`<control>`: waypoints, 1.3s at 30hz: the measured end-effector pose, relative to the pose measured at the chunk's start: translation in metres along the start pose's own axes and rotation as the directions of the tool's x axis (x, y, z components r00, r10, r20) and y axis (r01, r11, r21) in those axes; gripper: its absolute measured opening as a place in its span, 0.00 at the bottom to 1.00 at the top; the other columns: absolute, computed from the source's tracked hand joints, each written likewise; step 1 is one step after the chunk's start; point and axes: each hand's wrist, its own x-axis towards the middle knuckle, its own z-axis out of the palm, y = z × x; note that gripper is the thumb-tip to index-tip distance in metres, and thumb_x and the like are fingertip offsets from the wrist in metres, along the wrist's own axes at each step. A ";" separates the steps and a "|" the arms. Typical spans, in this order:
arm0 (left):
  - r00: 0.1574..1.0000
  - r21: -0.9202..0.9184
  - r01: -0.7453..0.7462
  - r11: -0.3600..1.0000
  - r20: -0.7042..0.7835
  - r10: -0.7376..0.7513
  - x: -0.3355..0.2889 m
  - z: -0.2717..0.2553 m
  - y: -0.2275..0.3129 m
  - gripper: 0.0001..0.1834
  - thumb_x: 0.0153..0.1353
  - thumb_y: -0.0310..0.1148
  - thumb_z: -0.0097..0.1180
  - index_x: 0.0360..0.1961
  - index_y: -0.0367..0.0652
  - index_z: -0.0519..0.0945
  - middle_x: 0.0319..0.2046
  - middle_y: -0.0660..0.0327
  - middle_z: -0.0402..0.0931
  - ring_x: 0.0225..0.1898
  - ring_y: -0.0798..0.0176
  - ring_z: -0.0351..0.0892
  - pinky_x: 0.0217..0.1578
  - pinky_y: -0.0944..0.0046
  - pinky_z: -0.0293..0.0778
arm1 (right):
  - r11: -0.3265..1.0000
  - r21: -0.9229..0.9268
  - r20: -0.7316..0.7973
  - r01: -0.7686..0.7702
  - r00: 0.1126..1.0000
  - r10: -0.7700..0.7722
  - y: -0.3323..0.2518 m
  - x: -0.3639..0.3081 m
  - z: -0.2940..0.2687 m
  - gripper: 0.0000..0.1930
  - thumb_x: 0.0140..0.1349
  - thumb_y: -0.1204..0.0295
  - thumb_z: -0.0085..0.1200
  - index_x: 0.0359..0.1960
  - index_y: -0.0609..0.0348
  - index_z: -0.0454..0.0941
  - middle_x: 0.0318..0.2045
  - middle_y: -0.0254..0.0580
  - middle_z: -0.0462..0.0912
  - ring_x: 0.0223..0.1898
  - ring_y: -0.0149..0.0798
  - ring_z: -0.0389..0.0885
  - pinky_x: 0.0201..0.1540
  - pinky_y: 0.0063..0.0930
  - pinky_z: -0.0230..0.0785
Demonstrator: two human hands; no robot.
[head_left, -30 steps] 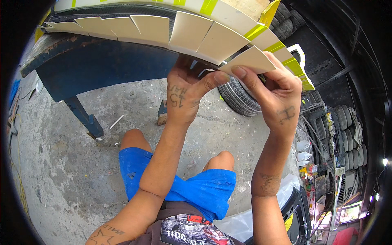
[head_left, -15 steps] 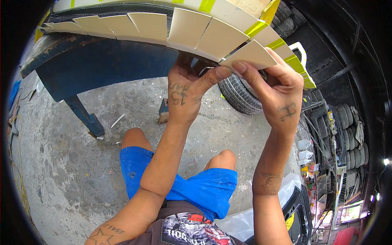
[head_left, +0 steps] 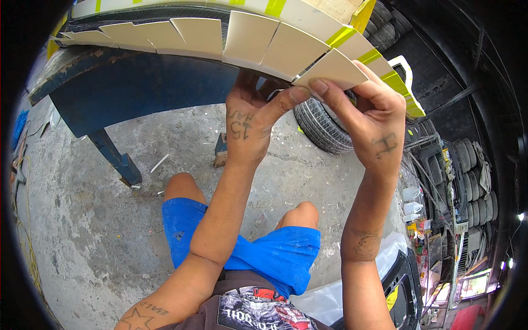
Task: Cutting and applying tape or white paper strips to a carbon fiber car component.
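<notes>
A row of thin cream rectangular pieces lines the curved edge of a long part, with narrow slits between them. My right hand pinches the end cream piece at its lower right, thumb on top and fingers behind. At that piece's lower left corner, my left hand is closed on the edge, its thumb pressing there and its other fingers partly hidden underneath. The end piece sits tilted beside its neighbour, with a thin dark gap between them.
Behind the row runs a white strip with yellow-green tape. A dark blue table supports the part at left. A tyre lies on the concrete floor beyond my hands. Shelves with stacked tyres stand at right, near a plastic-wrapped black panel.
The end cream piece has shifted slightly left and up with my right hand, and its gap to the neighbouring piece looks narrower. My left hand stays almost in place.
</notes>
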 end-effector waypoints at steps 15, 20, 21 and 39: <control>1.000 -0.012 -0.005 1.000 0.006 0.005 0.000 0.003 0.000 0.38 0.53 0.27 0.80 0.62 0.32 0.73 0.56 0.50 0.78 0.57 0.56 0.81 0.58 0.61 0.79 | 0.999 0.026 -0.047 0.035 0.998 -0.034 0.000 -0.001 0.004 0.08 0.60 0.76 0.70 0.40 0.63 0.91 0.33 0.39 0.87 0.34 0.31 0.84 0.39 0.25 0.74; 1.000 -0.014 0.009 1.000 0.008 -0.009 0.000 0.002 0.001 0.38 0.53 0.27 0.80 0.62 0.31 0.72 0.57 0.50 0.78 0.57 0.56 0.81 0.59 0.60 0.79 | 0.998 -0.020 -0.047 0.055 0.997 -0.056 -0.001 0.000 0.004 0.07 0.59 0.76 0.70 0.39 0.62 0.91 0.32 0.38 0.87 0.34 0.31 0.84 0.39 0.24 0.74; 1.000 -0.022 0.009 1.000 0.007 -0.009 -0.001 0.002 0.001 0.38 0.53 0.27 0.80 0.62 0.32 0.72 0.57 0.50 0.78 0.58 0.56 0.80 0.59 0.60 0.79 | 0.999 -0.026 -0.048 0.039 0.998 -0.040 -0.001 0.000 0.005 0.07 0.59 0.76 0.70 0.39 0.62 0.91 0.32 0.37 0.87 0.34 0.30 0.84 0.39 0.24 0.74; 1.000 -0.026 -0.019 0.999 0.011 0.020 0.000 -0.002 0.001 0.34 0.58 0.29 0.75 0.62 0.28 0.72 0.56 0.48 0.77 0.55 0.54 0.82 0.55 0.59 0.81 | 0.993 -0.062 -0.048 0.099 0.994 -0.102 -0.002 0.000 0.004 0.08 0.58 0.79 0.70 0.40 0.63 0.92 0.31 0.38 0.86 0.32 0.29 0.84 0.37 0.22 0.74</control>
